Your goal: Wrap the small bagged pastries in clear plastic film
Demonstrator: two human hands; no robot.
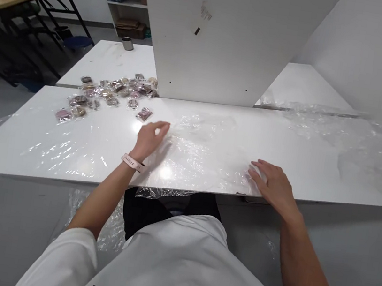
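A clear plastic sheet [200,151] lies wrinkled on the white table, its near edge hanging over the front. My left hand [151,138], with a pale pink wristband [133,162], is at the sheet's left side. Its thumb and fingers are closed in a pinch on the plastic. My right hand [273,185] rests at the sheet's right edge, fingers apart and touching the plastic. Just beyond my left hand lies a small clear packet with pinkish contents [144,114].
Several small clear packets [113,88] are scattered at the back left. More clear film [381,155] lies crumpled on the right. A white upright panel [226,44] stands behind the sheet, and a grey cup [127,43] is on the far table. Loose plastic [111,226] is on the floor.
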